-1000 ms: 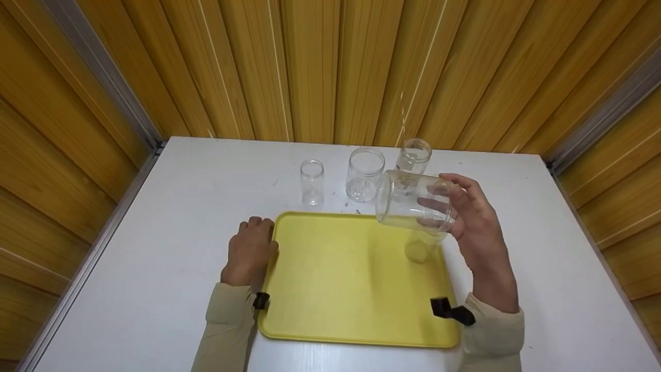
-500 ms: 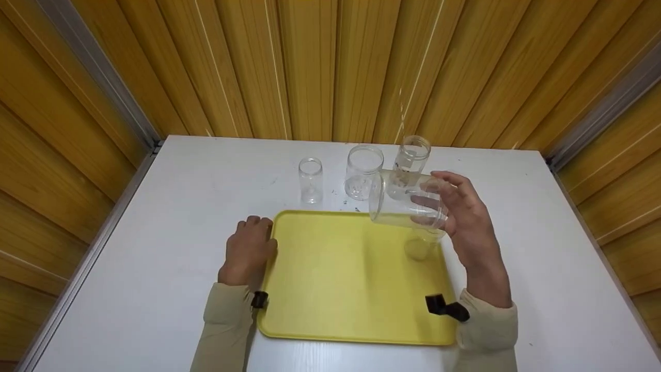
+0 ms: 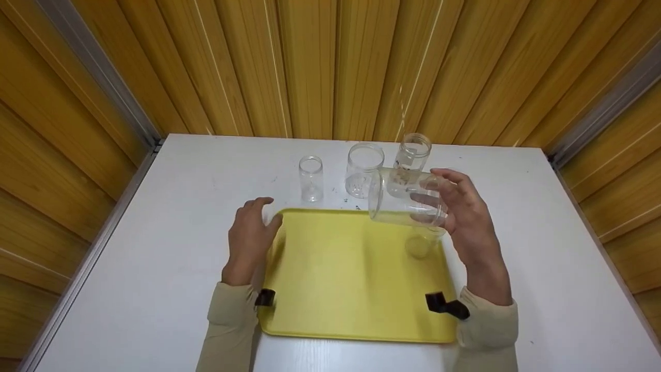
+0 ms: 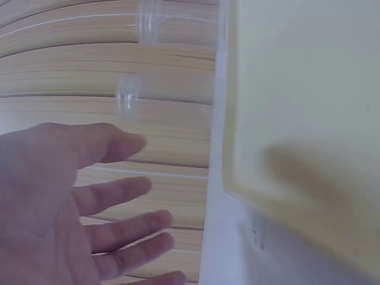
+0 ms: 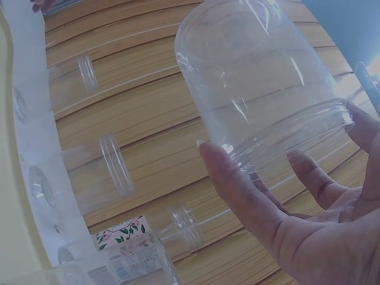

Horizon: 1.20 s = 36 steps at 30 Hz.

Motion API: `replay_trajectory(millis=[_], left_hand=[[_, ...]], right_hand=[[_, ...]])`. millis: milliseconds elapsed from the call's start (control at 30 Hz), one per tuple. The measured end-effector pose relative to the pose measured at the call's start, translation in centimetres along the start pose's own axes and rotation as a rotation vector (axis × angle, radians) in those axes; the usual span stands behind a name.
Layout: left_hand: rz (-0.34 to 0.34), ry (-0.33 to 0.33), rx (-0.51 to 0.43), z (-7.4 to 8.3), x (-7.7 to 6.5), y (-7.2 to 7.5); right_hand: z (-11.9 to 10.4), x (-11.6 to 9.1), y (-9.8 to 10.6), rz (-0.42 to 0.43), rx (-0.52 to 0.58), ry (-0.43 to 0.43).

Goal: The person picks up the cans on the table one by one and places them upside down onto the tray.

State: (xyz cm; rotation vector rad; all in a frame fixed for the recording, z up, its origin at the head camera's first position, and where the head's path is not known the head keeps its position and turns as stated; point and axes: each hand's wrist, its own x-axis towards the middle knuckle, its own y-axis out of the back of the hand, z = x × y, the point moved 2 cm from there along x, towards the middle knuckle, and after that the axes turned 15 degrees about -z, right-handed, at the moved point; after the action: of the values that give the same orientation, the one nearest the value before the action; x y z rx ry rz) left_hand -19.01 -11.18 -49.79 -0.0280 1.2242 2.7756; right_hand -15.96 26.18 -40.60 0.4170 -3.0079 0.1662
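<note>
My right hand (image 3: 474, 227) grips a large clear jar (image 3: 395, 204) by its threaded mouth end. The jar lies sideways in the air above the tray's back right part, its base pointing left. In the right wrist view, thumb and fingers spread around the threaded rim (image 5: 285, 139). My left hand (image 3: 249, 235) hovers at the left edge of the yellow tray (image 3: 325, 279), with nothing in its grasp. Its fingers look extended and apart in the left wrist view. A smaller clear jar (image 3: 417, 247) stands on the tray's right side, partly behind the held jar.
Behind the tray stand a narrow clear jar (image 3: 312, 181), a wide clear jar (image 3: 361, 178) and a tall slim jar (image 3: 413, 150). A floral-patterned piece (image 5: 124, 231) shows at the slim jar in the right wrist view. Wood-look panels (image 3: 310, 67) wall in the white table (image 3: 155, 237).
My left hand has come off the tray's left edge and its fingers have spread. My right hand moved slightly left with the jar, then stayed nearly still.
</note>
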Motion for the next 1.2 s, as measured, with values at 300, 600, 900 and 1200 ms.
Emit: replay_trajectory(millis=[300, 600, 900, 1200], left_hand=[[0.059, -0.086, -0.197, 1.9, -0.4, 0.9], [0.037, -0.176, -0.43, 3.6, -1.0, 1.4], [-0.003, -0.231, -0.543, 5.6, -1.2, 0.9], [-0.08, -0.329, -0.605, 7.3, -1.3, -0.1]], right_hand=[[0.1, 0.3, -0.3, -0.021, 0.008, -0.012], [0.3, 0.3, -0.4, -0.016, 0.007, -0.017], [0.4, 0.4, -0.7, -0.006, -0.01, -0.027], [0.5, 0.6, -1.2, -0.011, -0.019, -0.032]])
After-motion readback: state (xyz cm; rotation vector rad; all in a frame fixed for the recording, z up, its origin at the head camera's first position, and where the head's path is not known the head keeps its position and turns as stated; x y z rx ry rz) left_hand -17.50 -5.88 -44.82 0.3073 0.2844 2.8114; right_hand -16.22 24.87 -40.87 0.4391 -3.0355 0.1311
